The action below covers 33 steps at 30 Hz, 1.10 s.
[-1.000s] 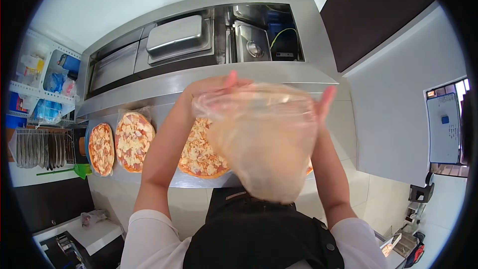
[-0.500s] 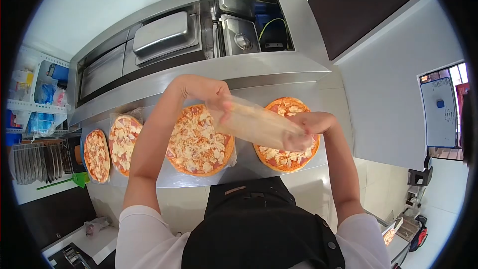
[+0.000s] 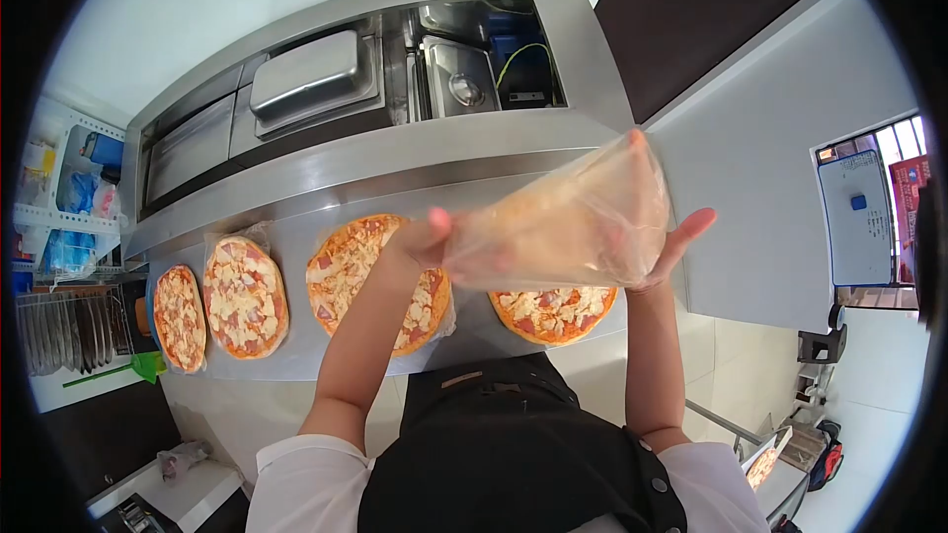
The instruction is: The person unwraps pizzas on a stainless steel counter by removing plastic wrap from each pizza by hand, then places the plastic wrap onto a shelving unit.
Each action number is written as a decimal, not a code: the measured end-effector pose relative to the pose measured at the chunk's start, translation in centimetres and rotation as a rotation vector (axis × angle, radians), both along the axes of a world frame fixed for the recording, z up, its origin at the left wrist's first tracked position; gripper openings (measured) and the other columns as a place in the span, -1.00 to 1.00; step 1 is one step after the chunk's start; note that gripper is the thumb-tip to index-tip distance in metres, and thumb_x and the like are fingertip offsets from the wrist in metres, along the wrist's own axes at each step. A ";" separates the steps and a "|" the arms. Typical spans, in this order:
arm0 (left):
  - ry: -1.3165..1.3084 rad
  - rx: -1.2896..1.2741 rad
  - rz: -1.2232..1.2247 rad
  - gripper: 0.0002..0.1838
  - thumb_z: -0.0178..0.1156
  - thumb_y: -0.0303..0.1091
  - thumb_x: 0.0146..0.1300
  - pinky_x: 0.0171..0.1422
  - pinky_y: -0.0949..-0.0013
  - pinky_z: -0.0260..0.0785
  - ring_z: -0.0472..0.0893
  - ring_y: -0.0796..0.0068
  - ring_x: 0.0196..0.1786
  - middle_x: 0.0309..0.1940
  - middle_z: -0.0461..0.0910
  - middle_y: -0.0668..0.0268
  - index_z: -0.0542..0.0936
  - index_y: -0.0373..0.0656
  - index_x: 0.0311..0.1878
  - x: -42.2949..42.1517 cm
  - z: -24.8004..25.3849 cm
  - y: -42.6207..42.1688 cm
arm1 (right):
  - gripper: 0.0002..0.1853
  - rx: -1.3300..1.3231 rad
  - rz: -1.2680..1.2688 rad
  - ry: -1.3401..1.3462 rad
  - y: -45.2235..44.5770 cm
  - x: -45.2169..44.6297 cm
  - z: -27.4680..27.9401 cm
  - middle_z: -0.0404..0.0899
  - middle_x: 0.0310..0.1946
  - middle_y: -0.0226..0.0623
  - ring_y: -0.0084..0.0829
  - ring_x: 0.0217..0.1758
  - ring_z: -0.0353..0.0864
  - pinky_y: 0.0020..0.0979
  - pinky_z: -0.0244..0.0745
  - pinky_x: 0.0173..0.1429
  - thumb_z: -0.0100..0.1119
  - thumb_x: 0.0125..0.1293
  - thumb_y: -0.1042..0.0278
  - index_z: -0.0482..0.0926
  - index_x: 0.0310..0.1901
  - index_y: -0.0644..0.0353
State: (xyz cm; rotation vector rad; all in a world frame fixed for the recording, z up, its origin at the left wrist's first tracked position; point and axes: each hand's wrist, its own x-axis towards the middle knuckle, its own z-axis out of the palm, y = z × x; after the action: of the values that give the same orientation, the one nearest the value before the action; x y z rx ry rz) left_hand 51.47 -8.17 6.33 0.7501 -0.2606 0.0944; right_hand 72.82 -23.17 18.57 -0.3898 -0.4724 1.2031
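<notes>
Clear, crinkly plastic bag (image 3: 553,227): half a second ago we saw it as a narrow blurry strip slung low between the hands; now it's spread out into a broad wedge, up in the air between them, with its right end raised. We'd call that shaken out and pretty well under control. There's a pale tan patch in it, but we can't tell if that's folded film or something inside.
Right hand (image 3: 668,255): swung up with the bag. This grip is wide apart, fingers stretched up behind or inside the film (we can't tell which), thumb sticking out well clear. It's propping the bag's right end, not pinching it.
Left hand (image 3: 427,242): at the bag's lower left end, touching it. The fingers get lost in the film, so we honestly can't tell if this grip is clamped or loose.
Round pizza with cheese and pinkish meat on the right (image 3: 548,314): its far part is hidden behind the bag now; we had more of it in view a moment ago.
Other three topped pizzas: one partly behind our left forearm (image 3: 367,350), two further left, all on the grey metal surface (image 3: 470,311).
</notes>
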 end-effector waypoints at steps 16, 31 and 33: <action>-0.482 -0.779 0.434 -0.15 -0.08 0.45 0.09 0.23 0.19 0.30 0.49 0.32 0.10 0.10 0.48 0.17 0.31 0.00 0.28 7.6 11.8 -10.5 | 0.16 0.118 0.307 0.373 -6.7 2.3 1.9 -0.03 0.40 -0.23 -0.10 0.45 -0.09 0.07 -0.16 0.42 0.03 -0.15 -0.62 -0.04 0.41 -0.06; -0.938 -0.284 0.628 -0.15 0.01 0.45 0.04 0.26 0.13 0.22 0.44 0.38 0.13 0.21 0.38 0.27 0.40 -0.05 0.22 -1.5 17.0 -20.5 | 0.03 0.357 0.638 0.324 -8.4 -3.2 4.8 0.37 0.15 -0.07 -0.09 0.23 0.31 0.02 0.16 0.32 -0.19 0.04 -0.60 0.12 0.34 0.13; -0.897 -0.255 0.771 -0.14 0.02 0.44 0.04 0.26 0.13 0.23 0.44 0.35 0.12 0.21 0.38 0.23 0.40 -0.09 0.21 -4.3 17.3 -22.5 | 0.00 0.371 0.742 0.350 -8.7 -5.2 5.2 0.37 0.14 -0.07 -0.11 0.22 0.31 0.00 0.17 0.31 -0.18 0.05 -0.56 0.13 0.33 0.12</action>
State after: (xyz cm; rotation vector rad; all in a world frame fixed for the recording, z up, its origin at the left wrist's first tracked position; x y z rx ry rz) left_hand 47.21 -30.70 23.63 0.4766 -0.7810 1.1899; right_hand 67.60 -31.84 23.81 0.3523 -0.5381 1.8112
